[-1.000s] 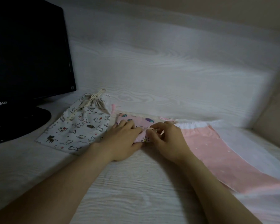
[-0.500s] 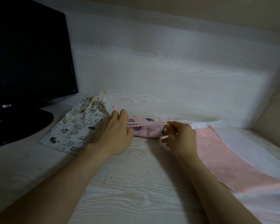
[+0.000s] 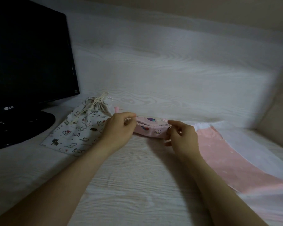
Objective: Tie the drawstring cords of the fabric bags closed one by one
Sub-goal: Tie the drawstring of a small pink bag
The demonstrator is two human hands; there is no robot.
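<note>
Pink drawstring bag [image 3: 151,129], printed with small coloured figures, sits toward the far side of the pale wood-grain desk [image 3: 137,185], stretched between the two hands; the only readable writing is the white "LG" logo [image 3: 8,108] on the lower bezel of the black monitor [image 3: 28,62] at far left; a small sticker [image 3: 75,91] on the bezel's right corner is too small to read; the left hand [image 3: 119,128] pinches a pale cord [image 3: 132,119] between thumb and forefinger at the bag's left end, its other fingers curled; the right hand [image 3: 182,136] pinches the bag's right end with curled fingers, though cord and hem cannot be told apart there; the bag's long axis runs left to right, its gathered channel along the far edge, so the bag spans the gap between the grips; whether it rests on the desk or is lifted cannot be told; a white cat-print bag [image 3: 78,129] lies just left of the left hand, its cinched, tied mouth pointing far and right; a pink cloth [image 3: 227,154] with white fabric [image 3: 255,144] beside it lies to the right.
</note>
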